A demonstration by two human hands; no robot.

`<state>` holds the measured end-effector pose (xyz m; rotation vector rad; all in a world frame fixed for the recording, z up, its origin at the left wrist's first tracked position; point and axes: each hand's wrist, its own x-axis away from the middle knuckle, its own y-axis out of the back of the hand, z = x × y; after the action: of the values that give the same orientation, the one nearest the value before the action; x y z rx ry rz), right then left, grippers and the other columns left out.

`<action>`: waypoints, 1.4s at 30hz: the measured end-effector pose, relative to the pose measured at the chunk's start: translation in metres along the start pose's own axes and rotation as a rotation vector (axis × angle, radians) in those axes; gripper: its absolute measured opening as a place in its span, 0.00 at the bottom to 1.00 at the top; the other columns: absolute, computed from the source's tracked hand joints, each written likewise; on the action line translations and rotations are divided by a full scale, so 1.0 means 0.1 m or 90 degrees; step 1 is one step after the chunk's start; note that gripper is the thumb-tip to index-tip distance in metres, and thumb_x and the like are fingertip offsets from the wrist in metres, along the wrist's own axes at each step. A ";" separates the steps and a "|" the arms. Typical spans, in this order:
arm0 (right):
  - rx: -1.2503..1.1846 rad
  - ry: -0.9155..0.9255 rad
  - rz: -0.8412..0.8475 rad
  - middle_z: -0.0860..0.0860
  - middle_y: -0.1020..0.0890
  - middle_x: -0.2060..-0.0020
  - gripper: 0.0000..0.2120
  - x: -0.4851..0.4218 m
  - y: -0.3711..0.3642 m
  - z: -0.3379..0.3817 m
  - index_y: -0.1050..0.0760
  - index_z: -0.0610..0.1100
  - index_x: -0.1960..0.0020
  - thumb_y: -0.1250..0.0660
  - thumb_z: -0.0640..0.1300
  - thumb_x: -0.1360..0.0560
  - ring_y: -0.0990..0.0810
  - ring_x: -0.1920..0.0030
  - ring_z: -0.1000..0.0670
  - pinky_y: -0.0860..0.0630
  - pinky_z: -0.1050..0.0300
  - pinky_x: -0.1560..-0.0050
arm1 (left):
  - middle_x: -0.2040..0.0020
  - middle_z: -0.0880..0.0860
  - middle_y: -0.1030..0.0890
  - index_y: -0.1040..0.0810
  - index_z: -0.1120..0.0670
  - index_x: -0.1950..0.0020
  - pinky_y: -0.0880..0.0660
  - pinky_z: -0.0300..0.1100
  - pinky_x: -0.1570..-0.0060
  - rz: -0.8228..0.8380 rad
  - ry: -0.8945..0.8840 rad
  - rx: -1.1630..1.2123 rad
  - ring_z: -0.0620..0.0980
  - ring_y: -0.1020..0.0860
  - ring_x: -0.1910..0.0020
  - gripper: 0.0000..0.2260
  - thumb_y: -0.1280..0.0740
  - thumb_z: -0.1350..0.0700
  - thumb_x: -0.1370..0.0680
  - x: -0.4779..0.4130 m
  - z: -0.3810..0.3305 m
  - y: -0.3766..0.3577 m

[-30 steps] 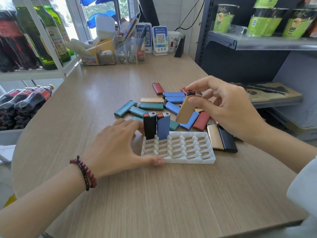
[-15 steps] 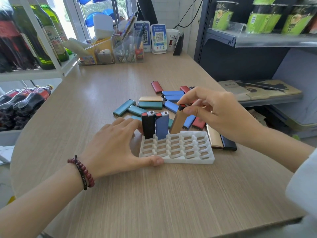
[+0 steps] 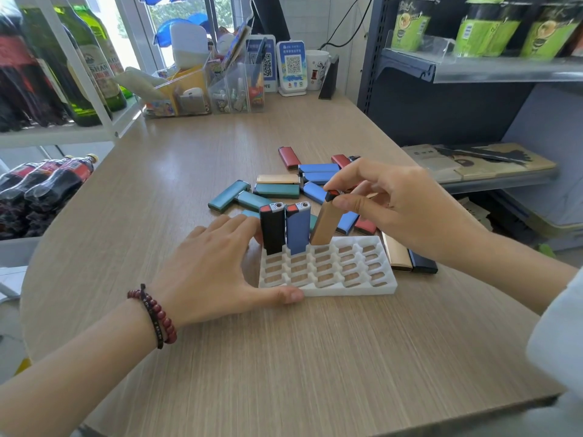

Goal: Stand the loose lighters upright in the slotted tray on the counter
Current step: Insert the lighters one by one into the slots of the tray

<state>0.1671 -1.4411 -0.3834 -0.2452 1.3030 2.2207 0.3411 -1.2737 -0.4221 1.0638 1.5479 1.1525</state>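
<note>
A white slotted tray lies on the wooden counter. A black lighter and a blue lighter stand upright in its far row. Beside them a gold lighter leans with its base in the third slot of that row; my right hand pinches its top. My left hand rests flat against the tray's left end, thumb along the near edge. Several loose lighters in blue, teal, red and gold lie flat behind the tray. A gold and a black lighter lie at its right.
Clear organiser boxes and QR-code stands sit at the counter's far end. A white rack with bottles is on the left, cola bottles below it. A dark shelf unit with green cups stands right.
My right hand carried the gold lighter down and left from above the pile into the tray's far row beside the blue lighter. My left hand stayed on the tray.
</note>
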 end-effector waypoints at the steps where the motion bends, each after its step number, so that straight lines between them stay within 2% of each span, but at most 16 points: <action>1: 0.006 0.005 -0.004 0.67 0.25 0.57 0.11 0.00 0.00 0.01 0.24 0.49 0.45 0.34 0.48 0.27 0.23 0.53 0.62 0.25 0.72 0.55 | 0.53 0.39 0.29 0.33 0.45 0.43 0.34 0.36 0.58 -0.002 0.000 0.001 0.39 0.31 0.55 0.39 0.48 0.19 0.43 0.00 0.00 0.00; 6: 0.017 0.031 -0.024 0.61 0.20 0.59 0.10 0.00 -0.01 0.04 0.22 0.50 0.49 0.33 0.51 0.29 0.21 0.54 0.61 0.24 0.67 0.54 | 0.51 0.39 0.28 0.33 0.45 0.40 0.34 0.36 0.57 -0.011 -0.006 0.012 0.39 0.31 0.54 0.41 0.47 0.19 0.42 0.00 0.01 -0.02; 10: 0.037 0.071 -0.007 0.60 0.21 0.59 0.10 -0.02 -0.03 0.04 0.19 0.46 0.50 0.32 0.49 0.29 0.21 0.56 0.59 0.25 0.72 0.57 | 0.46 0.40 0.27 0.35 0.45 0.34 0.32 0.39 0.51 -0.005 -0.008 0.019 0.40 0.30 0.49 0.45 0.48 0.19 0.42 0.00 0.01 -0.02; 13: 0.048 0.073 0.000 0.57 0.20 0.57 0.11 -0.02 -0.06 0.02 0.19 0.45 0.49 0.32 0.49 0.29 0.20 0.59 0.60 0.25 0.73 0.58 | 0.46 0.40 0.27 0.35 0.45 0.34 0.31 0.40 0.51 -0.002 -0.006 0.027 0.41 0.30 0.49 0.45 0.48 0.19 0.42 0.00 0.00 0.00; 16: 0.043 0.069 0.007 0.57 0.20 0.56 0.14 -0.02 -0.06 0.01 0.19 0.46 0.49 0.34 0.52 0.29 0.20 0.58 0.60 0.24 0.71 0.57 | 0.46 0.40 0.28 0.35 0.45 0.34 0.32 0.39 0.51 0.002 -0.004 0.020 0.40 0.31 0.49 0.45 0.48 0.19 0.42 0.00 0.00 0.00; 20: 0.070 0.050 0.026 0.59 0.20 0.55 0.12 -0.03 -0.03 -0.02 0.20 0.51 0.49 0.34 0.53 0.29 0.21 0.55 0.60 0.24 0.66 0.54 | 0.44 0.40 0.28 0.37 0.44 0.33 0.32 0.39 0.50 0.003 -0.004 0.025 0.40 0.31 0.47 0.45 0.48 0.19 0.42 0.00 0.00 0.00; 23: 0.112 0.043 0.051 0.63 0.23 0.53 0.15 -0.01 -0.01 -0.03 0.23 0.54 0.45 0.36 0.56 0.29 0.23 0.53 0.61 0.27 0.69 0.53 | 0.42 0.40 0.28 0.38 0.45 0.32 0.31 0.41 0.47 0.010 -0.005 0.033 0.40 0.31 0.45 0.46 0.48 0.19 0.42 0.01 0.01 0.00; 28: 0.189 -0.011 0.065 0.61 0.23 0.49 0.18 0.03 0.01 -0.18 0.28 0.56 0.41 0.32 0.54 0.29 0.26 0.52 0.63 0.30 0.72 0.53 | 0.43 0.40 0.27 0.37 0.45 0.32 0.31 0.40 0.48 0.006 -0.002 0.030 0.40 0.31 0.46 0.46 0.48 0.19 0.42 0.01 0.00 -0.01; 30: 0.228 -0.043 0.054 0.60 0.22 0.47 0.18 0.04 0.01 -0.28 0.28 0.56 0.40 0.31 0.54 0.29 0.25 0.51 0.61 0.26 0.65 0.50 | 0.42 0.40 0.28 0.37 0.45 0.32 0.31 0.40 0.47 0.007 -0.001 0.031 0.40 0.31 0.45 0.46 0.48 0.19 0.42 0.01 0.01 -0.01; 32: 0.272 -0.077 0.049 0.58 0.22 0.45 0.19 0.05 0.03 -0.37 0.29 0.56 0.39 0.32 0.55 0.29 0.25 0.48 0.59 0.26 0.60 0.49 | 0.44 0.40 0.27 0.36 0.44 0.35 0.31 0.39 0.49 0.005 -0.001 0.030 0.40 0.31 0.47 0.43 0.47 0.19 0.42 0.01 0.01 -0.01; 37: 0.358 -0.140 0.071 0.57 0.22 0.43 0.22 0.09 0.08 -0.51 0.28 0.55 0.39 0.35 0.61 0.29 0.25 0.46 0.55 0.33 0.61 0.53 | 0.47 0.40 0.28 0.35 0.43 0.42 0.32 0.38 0.53 0.000 0.003 0.017 0.40 0.30 0.50 0.37 0.46 0.20 0.41 0.02 0.00 -0.01; 42: 0.387 -0.184 0.086 0.54 0.23 0.42 0.26 0.09 0.07 -0.54 0.27 0.53 0.39 0.39 0.66 0.30 0.26 0.44 0.53 0.34 0.60 0.53 | 0.49 0.39 0.29 0.37 0.40 0.45 0.34 0.36 0.56 0.005 0.001 0.023 0.39 0.31 0.52 0.35 0.45 0.20 0.42 0.02 0.00 0.01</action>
<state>0.1495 -1.4865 -0.4093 0.3851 1.7777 1.7631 0.3404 -1.2714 -0.4214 1.0943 1.5716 1.1351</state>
